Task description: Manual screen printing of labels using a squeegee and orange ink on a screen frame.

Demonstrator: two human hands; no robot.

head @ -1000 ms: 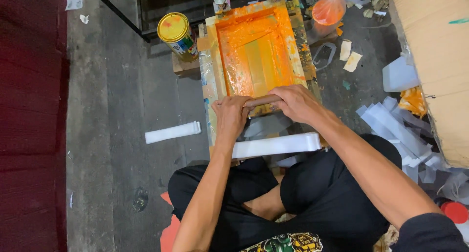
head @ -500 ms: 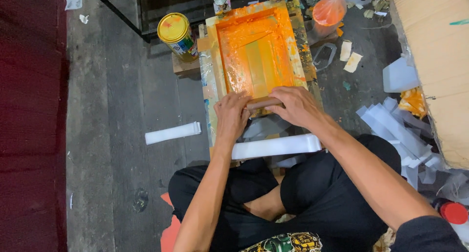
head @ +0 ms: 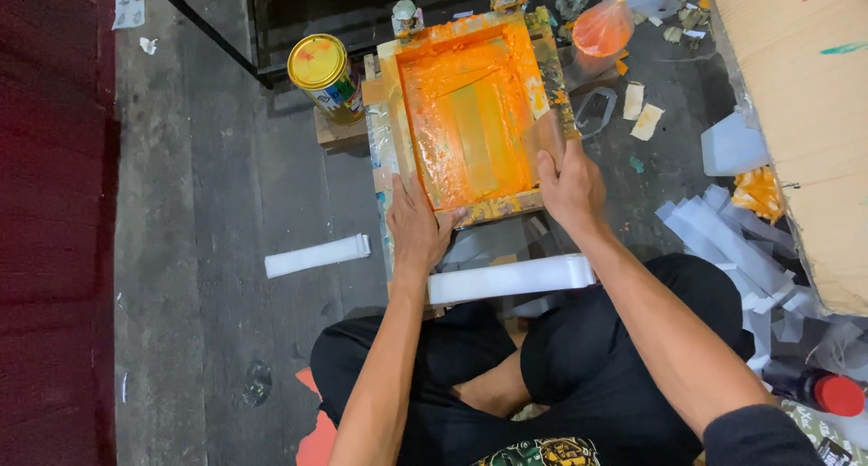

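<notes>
A wooden screen frame [head: 387, 113] smeared with orange ink lies on a low stand in front of me. My left hand [head: 414, 226] grips its near left corner, thumb on the near rail. Over the frame's right rail, my right hand [head: 568, 184] holds a brown wooden squeegee [head: 541, 136] tilted upward. A long stack of white strips [head: 511, 278] lies just below the frame, between my hands and my crossed legs.
A yellow-lidded can [head: 324, 73] stands left of the frame and an orange-filled plastic bag [head: 601, 28] at its far right. A white strip [head: 316, 255] lies on the floor at left. Cardboard [head: 805, 113], loose white sheets [head: 723, 231] and a red-capped bottle [head: 836, 394] crowd the right.
Both hands were together on the squeegee at the frame's near edge. Now they are apart: the right hand has carried the squeegee to the right rail, the left has shifted to the near left corner.
</notes>
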